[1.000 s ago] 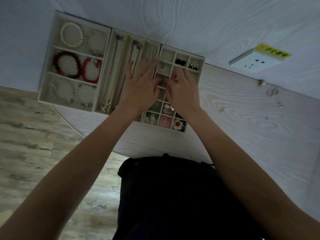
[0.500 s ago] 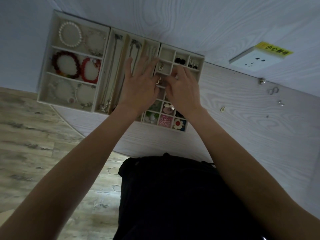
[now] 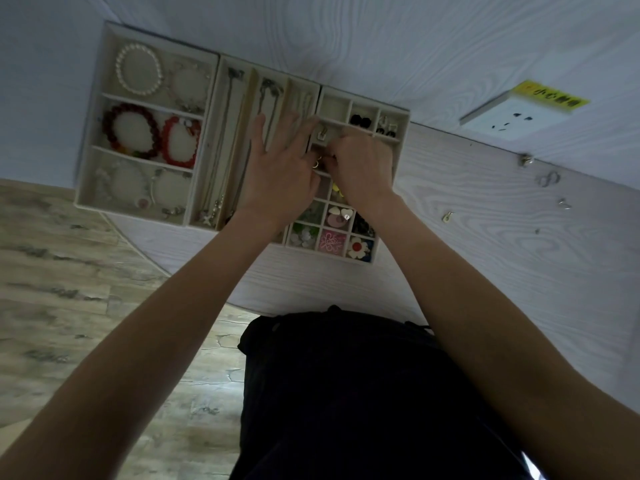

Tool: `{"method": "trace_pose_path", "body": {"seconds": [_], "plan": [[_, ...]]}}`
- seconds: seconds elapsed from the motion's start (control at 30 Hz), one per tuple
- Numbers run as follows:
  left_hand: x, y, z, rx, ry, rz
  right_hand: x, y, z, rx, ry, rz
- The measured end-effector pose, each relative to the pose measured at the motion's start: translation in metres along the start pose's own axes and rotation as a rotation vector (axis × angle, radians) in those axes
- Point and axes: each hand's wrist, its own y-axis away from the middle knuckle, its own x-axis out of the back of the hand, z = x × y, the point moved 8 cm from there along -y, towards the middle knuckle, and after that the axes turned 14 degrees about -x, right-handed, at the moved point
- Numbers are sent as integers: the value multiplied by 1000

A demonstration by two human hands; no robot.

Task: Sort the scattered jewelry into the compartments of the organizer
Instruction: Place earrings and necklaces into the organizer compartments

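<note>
Left grip [image 3: 280, 174]: fingers spread, thumb side pinching a small ring [image 3: 316, 163].
Right grip [image 3: 362, 168]: curled at the ring over the organizer [image 3: 394, 114].
Desk [image 3: 485, 254]: loose earrings [image 3: 549, 179].

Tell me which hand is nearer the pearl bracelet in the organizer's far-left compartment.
Left. The left hand lies over the necklace section, one tray across from the pearl bracelet. The right hand is farther off, over the small-grid earring tray.

White wall socket [image 3: 512, 121], wooden floor [image 3: 69, 306]
</note>
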Motion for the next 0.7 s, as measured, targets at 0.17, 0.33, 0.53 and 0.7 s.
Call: {"method": "trace_pose_path", "body": {"seconds": [0.17,0.33,0.53,0.7], "plan": [[3,-1,1,-5,7,16,1,6,-4,-30,59,2],[2,1,3,-4,-14,20,7,13,2,-69,-37,61],[2,3,5,-1,2,57,24,28,13,41,-299,156],[1,4,5,-13,-2,53,11,26,13,42,-259,54]]}}
